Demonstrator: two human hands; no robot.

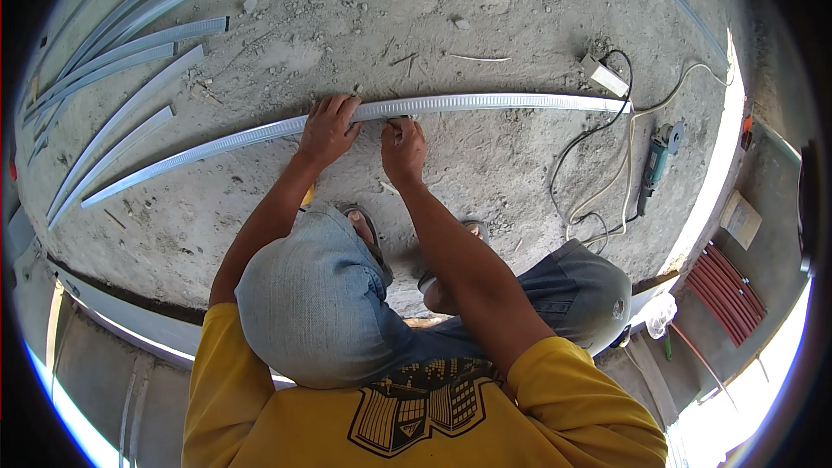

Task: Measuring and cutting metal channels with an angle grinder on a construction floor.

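Note:
A long, ribbed metal channel (459,104) lies across the rough concrete floor in front of me. My left hand (329,132) grips it left of its middle, with the fingers over the far edge and the thumb on the near side. Just to the right, my right hand (403,147) is closed in a pinch against the channel's near edge. Whatever sits between those fingertips is too small and hidden to name. Below my left wrist, part of a yellow object (308,197) shows beside my knee.
An angle grinder (656,166) lies at the right among looped cables (626,169). A white power strip (605,75) rests beyond the channel's right end. More metal channels (130,43) are spread at the far left. Rubble bits dot the floor. Reddish pipes (726,295) lie at the right.

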